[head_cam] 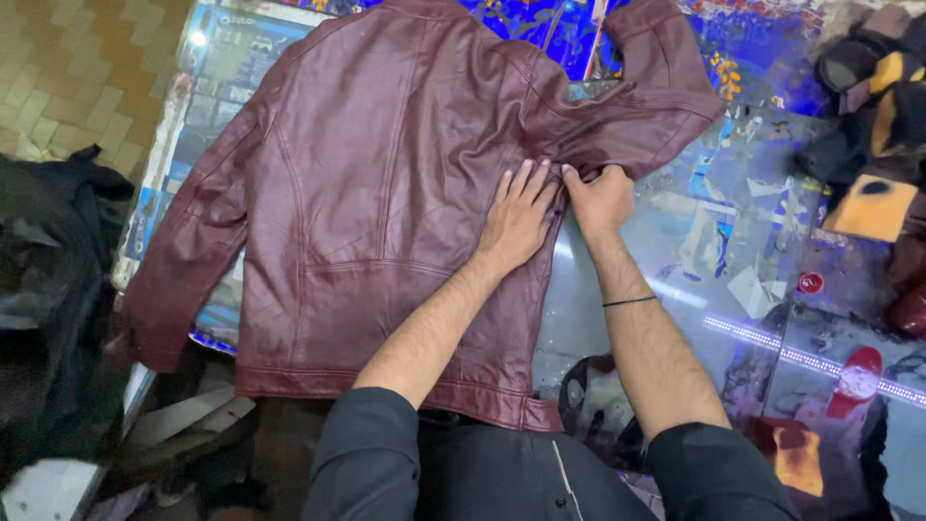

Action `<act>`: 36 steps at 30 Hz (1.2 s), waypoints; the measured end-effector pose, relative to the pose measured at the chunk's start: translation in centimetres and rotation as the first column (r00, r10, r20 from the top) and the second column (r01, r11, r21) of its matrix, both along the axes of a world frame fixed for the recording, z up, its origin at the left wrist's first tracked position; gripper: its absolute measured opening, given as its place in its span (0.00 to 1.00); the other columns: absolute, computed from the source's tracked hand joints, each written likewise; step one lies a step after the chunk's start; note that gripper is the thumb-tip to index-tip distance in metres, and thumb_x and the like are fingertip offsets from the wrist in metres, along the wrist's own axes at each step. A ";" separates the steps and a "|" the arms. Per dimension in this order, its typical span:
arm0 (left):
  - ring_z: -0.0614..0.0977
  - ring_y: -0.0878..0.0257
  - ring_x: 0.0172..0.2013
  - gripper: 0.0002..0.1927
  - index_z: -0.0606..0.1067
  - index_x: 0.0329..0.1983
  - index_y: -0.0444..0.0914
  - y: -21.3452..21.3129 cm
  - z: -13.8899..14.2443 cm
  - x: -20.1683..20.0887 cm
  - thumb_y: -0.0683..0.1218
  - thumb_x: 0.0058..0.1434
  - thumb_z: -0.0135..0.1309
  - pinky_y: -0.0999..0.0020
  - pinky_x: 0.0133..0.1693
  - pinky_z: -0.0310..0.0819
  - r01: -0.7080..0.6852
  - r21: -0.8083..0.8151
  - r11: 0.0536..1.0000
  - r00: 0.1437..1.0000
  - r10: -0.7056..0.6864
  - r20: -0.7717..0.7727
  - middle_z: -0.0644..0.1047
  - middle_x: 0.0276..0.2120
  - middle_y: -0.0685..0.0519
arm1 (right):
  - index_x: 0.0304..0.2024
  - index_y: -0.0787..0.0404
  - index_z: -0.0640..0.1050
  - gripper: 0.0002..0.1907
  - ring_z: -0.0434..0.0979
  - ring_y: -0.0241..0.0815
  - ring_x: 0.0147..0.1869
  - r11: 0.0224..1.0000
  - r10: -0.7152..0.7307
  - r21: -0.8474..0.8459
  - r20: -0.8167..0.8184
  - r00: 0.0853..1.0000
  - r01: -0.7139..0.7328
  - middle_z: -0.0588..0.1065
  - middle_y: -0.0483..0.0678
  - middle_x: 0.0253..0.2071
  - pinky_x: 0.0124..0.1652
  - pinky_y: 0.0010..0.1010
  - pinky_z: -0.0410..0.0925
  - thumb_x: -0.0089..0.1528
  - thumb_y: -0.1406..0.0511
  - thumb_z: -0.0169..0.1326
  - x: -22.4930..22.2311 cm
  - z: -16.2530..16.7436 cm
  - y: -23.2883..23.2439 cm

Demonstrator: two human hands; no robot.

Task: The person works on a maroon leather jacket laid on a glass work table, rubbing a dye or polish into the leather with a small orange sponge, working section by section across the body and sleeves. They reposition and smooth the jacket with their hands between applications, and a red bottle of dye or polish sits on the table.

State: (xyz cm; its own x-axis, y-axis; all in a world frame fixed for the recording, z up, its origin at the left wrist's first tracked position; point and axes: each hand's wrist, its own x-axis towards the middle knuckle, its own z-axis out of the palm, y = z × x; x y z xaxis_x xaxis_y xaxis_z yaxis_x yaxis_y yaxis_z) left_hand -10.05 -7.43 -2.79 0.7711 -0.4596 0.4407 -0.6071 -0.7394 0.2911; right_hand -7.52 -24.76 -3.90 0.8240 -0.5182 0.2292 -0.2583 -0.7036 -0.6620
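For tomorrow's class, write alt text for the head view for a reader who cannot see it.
A dark red leather jacket lies back-up on a glossy, colourfully printed table. The left hand presses flat on it near the armpit, while the right hand pinches the sleeve seam beside it.

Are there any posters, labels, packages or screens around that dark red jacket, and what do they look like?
Printed sheets: flat under the glass table top, upper left beside the jacket; rectangular, blue and grey panels.
Printed sheets: top right of the table; bright blue with orange specks.
Paper scraps: right of the right hand; small, pale.
No screens or packages show.
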 end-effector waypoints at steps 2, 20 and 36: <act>0.56 0.42 0.73 0.33 0.69 0.67 0.37 -0.2 0.4 -1.4 0.50 0.59 0.57 0.42 0.70 0.49 0.025 0.070 0.997 0.999 -0.023 -0.025 0.59 0.73 0.44 | 0.30 0.67 0.80 0.24 0.82 0.50 0.32 0.973 0.082 0.217 -0.022 0.996 -0.076 0.81 0.54 0.28 0.34 0.41 0.72 0.54 0.52 0.70 -0.4 0.8 -0.8; 0.45 0.29 0.76 0.39 0.65 0.76 0.32 -2.1 -2.3 -2.9 0.60 0.71 0.54 0.29 0.71 0.35 0.092 0.203 0.975 0.996 -0.086 -0.038 0.51 0.79 0.34 | 0.60 0.60 0.76 0.30 0.67 0.66 0.63 0.799 -0.274 -0.569 -0.057 0.960 0.194 0.68 0.62 0.63 0.57 0.52 0.60 0.57 0.59 0.66 -44.7 4.5 -16.1; 0.41 0.34 0.76 0.50 0.61 0.77 0.30 -4.9 -1.5 -6.2 0.69 0.65 0.53 0.24 0.67 0.28 0.014 0.177 0.984 0.992 0.008 -0.125 0.49 0.79 0.37 | 0.55 0.56 0.83 0.15 0.69 0.60 0.58 0.745 -0.330 -0.587 0.090 0.940 0.318 0.73 0.55 0.56 0.53 0.50 0.62 0.66 0.63 0.61 -42.7 0.3 -29.1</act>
State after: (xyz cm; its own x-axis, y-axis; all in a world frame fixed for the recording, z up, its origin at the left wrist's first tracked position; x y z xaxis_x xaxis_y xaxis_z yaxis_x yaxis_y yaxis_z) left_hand -16.20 -12.37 -4.33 0.8132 -0.5243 0.2528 -0.5767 -0.7842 0.2290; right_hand -50.20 -53.90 -3.55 0.6388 -0.5244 0.5630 -0.5498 -0.8230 -0.1428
